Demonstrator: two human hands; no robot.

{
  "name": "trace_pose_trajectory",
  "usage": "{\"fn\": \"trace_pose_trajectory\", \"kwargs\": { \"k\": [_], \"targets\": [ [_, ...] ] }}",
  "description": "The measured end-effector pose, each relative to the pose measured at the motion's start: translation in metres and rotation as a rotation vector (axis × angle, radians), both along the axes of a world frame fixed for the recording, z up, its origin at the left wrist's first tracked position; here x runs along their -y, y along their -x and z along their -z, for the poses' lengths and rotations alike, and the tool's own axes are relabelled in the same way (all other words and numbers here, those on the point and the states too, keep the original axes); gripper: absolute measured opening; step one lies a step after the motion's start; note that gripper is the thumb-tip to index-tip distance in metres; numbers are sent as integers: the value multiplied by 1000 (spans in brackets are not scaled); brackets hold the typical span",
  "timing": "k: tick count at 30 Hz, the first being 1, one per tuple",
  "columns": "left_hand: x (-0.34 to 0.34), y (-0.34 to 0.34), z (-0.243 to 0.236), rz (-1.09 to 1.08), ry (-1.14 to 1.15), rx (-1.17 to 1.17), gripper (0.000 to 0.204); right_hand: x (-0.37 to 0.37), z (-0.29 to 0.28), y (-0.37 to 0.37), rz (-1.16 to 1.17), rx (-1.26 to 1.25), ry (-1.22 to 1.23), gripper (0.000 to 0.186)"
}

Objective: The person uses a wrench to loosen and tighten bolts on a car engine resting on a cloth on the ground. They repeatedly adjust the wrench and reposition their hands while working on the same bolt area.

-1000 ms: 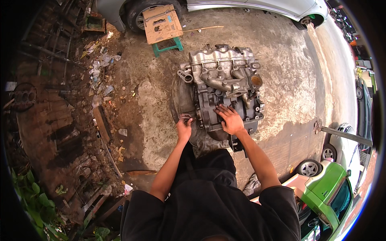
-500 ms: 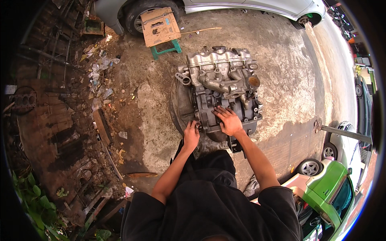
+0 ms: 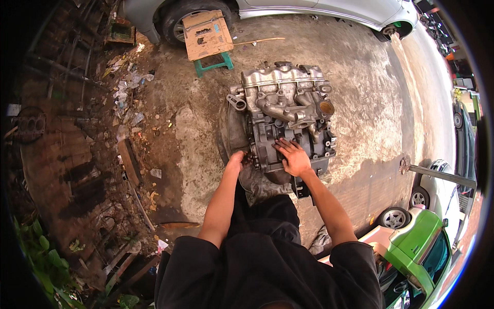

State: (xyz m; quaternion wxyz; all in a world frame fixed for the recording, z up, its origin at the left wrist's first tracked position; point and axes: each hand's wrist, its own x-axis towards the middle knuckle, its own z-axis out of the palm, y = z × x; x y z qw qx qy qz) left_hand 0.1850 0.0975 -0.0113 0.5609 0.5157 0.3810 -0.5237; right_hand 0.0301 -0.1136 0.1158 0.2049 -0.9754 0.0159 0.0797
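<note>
A metal car engine [image 3: 282, 135] stands in front of me, with a silver ribbed cover [image 3: 282, 75] on its far side and a curved silver manifold [image 3: 284, 109] across its middle. My right hand [image 3: 295, 158] lies on the dark engine block, fingers spread, holding nothing. At the block's near left side, my left hand [image 3: 236, 160] reaches in against the edge. Its fingertips are mostly hidden, so I cannot tell whether they grip anything. Below my right wrist, a black bracket [image 3: 300, 188] sticks out from the engine.
A worn tyre [image 3: 232, 126] lies partly under the engine. Beyond stands a green stool [image 3: 214, 63] topped with cardboard [image 3: 207, 36], near a silver car [image 3: 288, 9]. Litter [image 3: 123, 92] and timber [image 3: 130, 162] lie left. A green vehicle [image 3: 419, 239] and a metal post [image 3: 442, 176] are right.
My left hand has shifted left and slightly nearer the block's outer side, and its fingers are now less visible. The right hand stays spread on the block. The view has tilted slightly.
</note>
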Motion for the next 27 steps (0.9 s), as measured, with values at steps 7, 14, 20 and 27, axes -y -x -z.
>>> {"fn": "trace_pose_trajectory", "kwargs": {
  "k": [7,14,20,27],
  "targets": [
    [-18,40,-30,341,-29,709,21,1,-1,1,6,-5,-3,68],
    [-19,54,-39,589,-55,1034,21,-1,1,1,4,-10,27,67],
    [-10,58,-44,567,-111,1276,15,-1,4,2,3,-14,35,64],
    [3,68,-54,628,-262,1152,24,0,4,2,4,-9,37,63]
  ]
}}
